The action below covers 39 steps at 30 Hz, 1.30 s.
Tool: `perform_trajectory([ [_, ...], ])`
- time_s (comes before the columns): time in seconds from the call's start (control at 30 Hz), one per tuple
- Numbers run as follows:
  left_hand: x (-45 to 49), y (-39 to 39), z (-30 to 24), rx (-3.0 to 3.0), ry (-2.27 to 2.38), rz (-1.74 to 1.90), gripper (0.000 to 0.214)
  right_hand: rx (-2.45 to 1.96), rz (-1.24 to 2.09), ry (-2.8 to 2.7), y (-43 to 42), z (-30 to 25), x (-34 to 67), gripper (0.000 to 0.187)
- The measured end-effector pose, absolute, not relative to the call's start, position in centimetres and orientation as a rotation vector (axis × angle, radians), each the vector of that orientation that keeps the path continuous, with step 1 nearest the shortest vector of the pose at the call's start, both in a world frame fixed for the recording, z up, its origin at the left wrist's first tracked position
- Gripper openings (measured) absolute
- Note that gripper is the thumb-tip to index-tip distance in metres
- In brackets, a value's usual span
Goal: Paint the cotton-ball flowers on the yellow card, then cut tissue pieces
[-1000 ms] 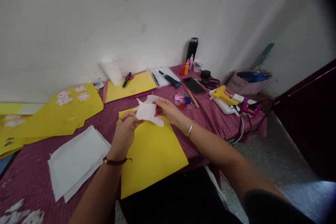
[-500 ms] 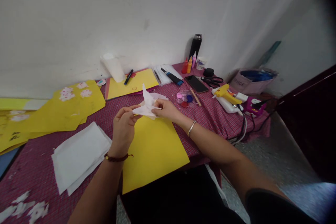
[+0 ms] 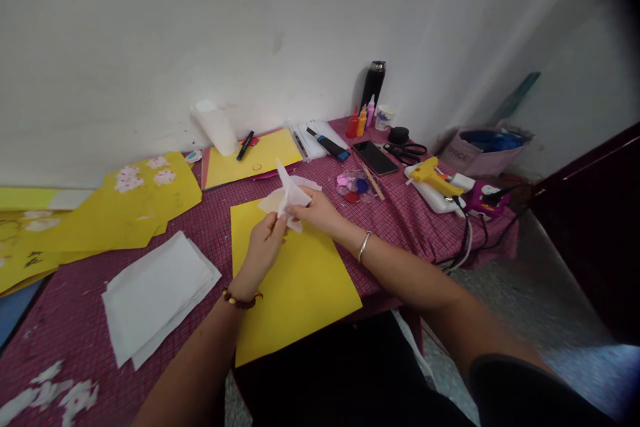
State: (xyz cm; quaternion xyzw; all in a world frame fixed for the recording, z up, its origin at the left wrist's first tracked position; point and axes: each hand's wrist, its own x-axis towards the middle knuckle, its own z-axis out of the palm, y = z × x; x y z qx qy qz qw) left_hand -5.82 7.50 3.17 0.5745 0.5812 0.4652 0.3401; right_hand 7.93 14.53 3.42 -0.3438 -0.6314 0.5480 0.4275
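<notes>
L hand (image 3: 263, 248) & R hand (image 3: 320, 211) both pinching creased wht tissue (image 3: 296, 196) over yel. sheet (image 3: 297, 300) on tabletop (image 3: 213, 223); wht paper stack (image 3: 160, 293) to L, smartphone (image 3: 375, 157) nr scissors (image 3: 413, 153) to R.

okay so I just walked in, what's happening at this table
A person holds a folded piece of white paper in both hands, left hand and right hand, over the yellow sheet. White sheets lie to the left; a phone and yellow glue gun lie to the right.

tissue (image 3: 295, 195): matt paper | bangle (image 3: 364, 246): shiny metal | flask (image 3: 372, 88): apparently metal
</notes>
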Motion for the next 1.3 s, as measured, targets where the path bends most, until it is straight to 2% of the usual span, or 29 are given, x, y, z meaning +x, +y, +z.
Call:
perform_trajectory([
  [0.23,-6.5,7.7,3.7,1.444,1.529,1.297,0.028,-0.822,1.54,-1.434,15.0,3.9,8.2,0.026],
  [0.5,-7.7,7.9,4.1,1.201,1.556,1.597,0.024,-0.84,1.59,-1.282,16.1,3.7,8.7,0.026],
  [0.73,-6.8,7.8,3.7,1.451,1.515,1.198,0.038,-0.824,1.524,-1.449,14.9,3.6,8.0,0.025],
  [0.83,-6.5,7.8,3.5,1.561,1.553,1.139,0.044,-0.83,1.521,-1.466,14.6,3.7,7.9,0.022],
  [1.1,-7.8,8.0,3.8,1.364,1.659,1.365,0.031,-0.841,1.532,-1.303,15.6,4.1,8.7,0.025],
  [1.3,-7.6,8.2,4.5,1.079,1.462,1.803,0.014,-0.868,1.529,-1.199,16.0,3.8,8.6,0.015],
])
